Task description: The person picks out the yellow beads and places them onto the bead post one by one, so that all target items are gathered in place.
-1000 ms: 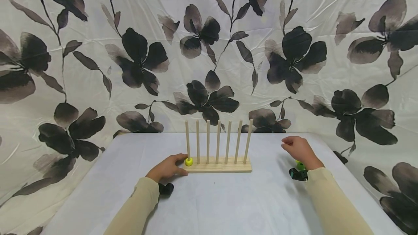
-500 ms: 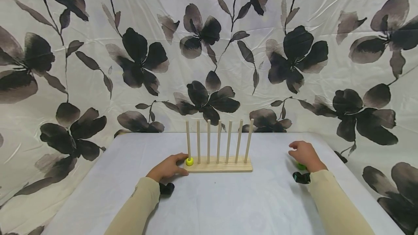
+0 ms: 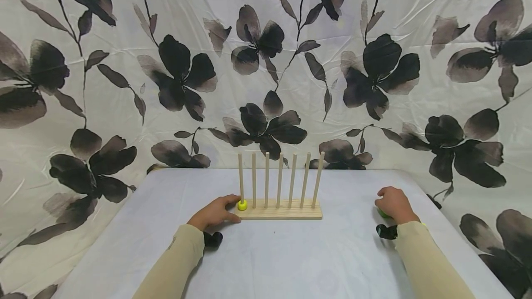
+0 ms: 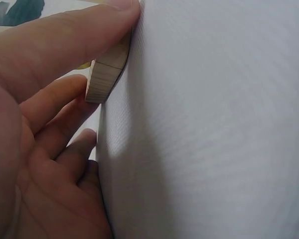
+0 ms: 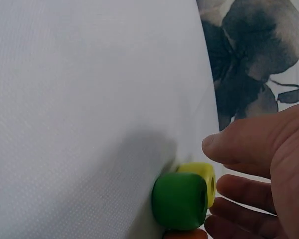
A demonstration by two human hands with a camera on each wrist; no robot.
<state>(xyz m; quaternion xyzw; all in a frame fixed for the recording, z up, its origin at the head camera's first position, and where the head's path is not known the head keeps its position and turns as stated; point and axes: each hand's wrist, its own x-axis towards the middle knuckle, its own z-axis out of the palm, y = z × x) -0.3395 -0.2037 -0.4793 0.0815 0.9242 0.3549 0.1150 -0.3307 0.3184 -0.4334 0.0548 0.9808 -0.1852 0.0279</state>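
A wooden peg stand [image 3: 282, 214] with several upright dowels stands on the table, and a yellow bead [image 3: 242, 205] sits at the foot of its leftmost dowel. My left hand [image 3: 213, 213] holds the stand's left end, thumb along the front and fingers behind; the left wrist view shows the end of the base between them. Over at the table's right side, my right hand [image 3: 397, 205] is above a small group of beads. In the right wrist view its relaxed fingers are beside a green bead [image 5: 179, 201] and a yellow bead [image 5: 205, 175], gripping neither. Contact cannot be told.
An orange bead [image 5: 185, 234] shows partly at the bottom of the right wrist view. White cloth covers the table [image 3: 287, 262]. Behind it hangs a floral curtain [image 3: 316, 82], and the table's right edge runs close past the right hand.
The right hand has moved right and down towards the beads on the table. The left hand has stayed on the end of the peg stand.
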